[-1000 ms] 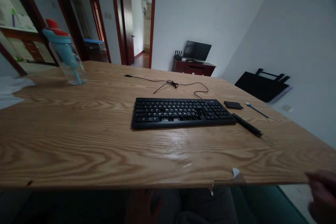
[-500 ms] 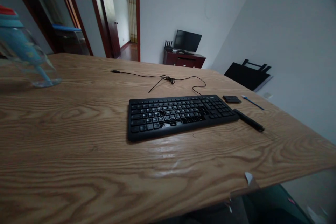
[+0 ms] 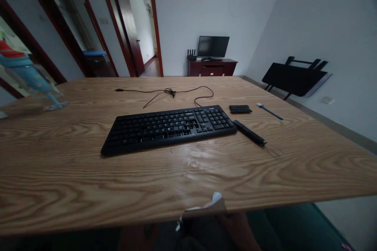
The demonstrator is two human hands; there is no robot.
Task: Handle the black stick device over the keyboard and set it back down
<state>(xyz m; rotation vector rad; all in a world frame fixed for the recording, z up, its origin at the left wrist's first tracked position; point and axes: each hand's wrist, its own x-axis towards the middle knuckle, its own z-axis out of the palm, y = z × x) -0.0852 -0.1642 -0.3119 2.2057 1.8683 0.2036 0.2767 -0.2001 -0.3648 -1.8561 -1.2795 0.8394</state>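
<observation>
Under the table's front edge, in dim light, my right hand shows partly at the bottom of the view; its fingers cannot be made out. My left hand is a dark, blurred shape further left, also below the tabletop. Neither touches anything on the table that I can see. A black keyboard lies on the wooden table, with several keycaps off along its lower row and near the arrow keys. Touching or close to its right end is a black rod-like tool with thin wires at its tip.
Behind the tool lie small black pieces, perhaps keycaps, and a blue brush with white bristles. The keyboard's cable runs behind it. A clear cup with red top stands far left. The table's front edge is torn.
The view has turned right and tilted, so the keyboard and other tabletop things appear further left. Dim hands now show below the table edge. Nothing on the table has visibly been moved.
</observation>
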